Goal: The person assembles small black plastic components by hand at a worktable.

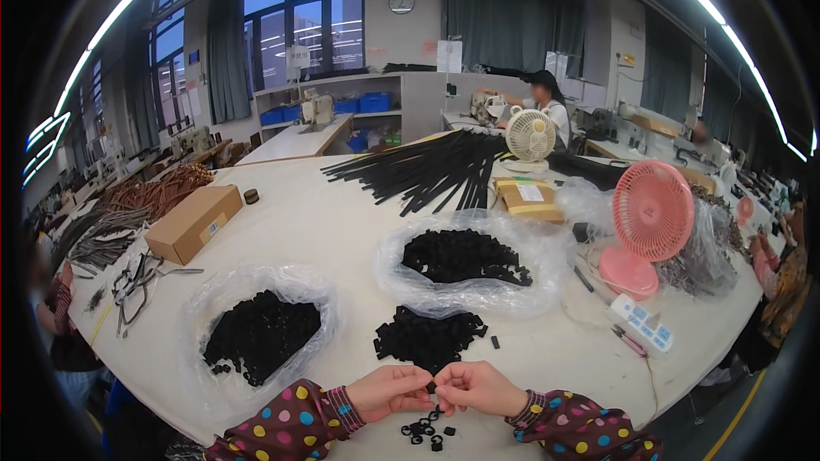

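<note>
Left hand [389, 392] and right hand [478, 388] pinching one small black piece [432, 388] between fingertips, bottom centre, loose black rings [424, 431] just below

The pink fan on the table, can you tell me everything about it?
The pink fan is a small desk fan that looks like plastic, with a round wire-like grille over its blades and a round flat base. It stands upright on the white table, right of the person's hands and facing toward them. Crinkled clear plastic bags press against it. Whether it spins cannot be told.
</note>
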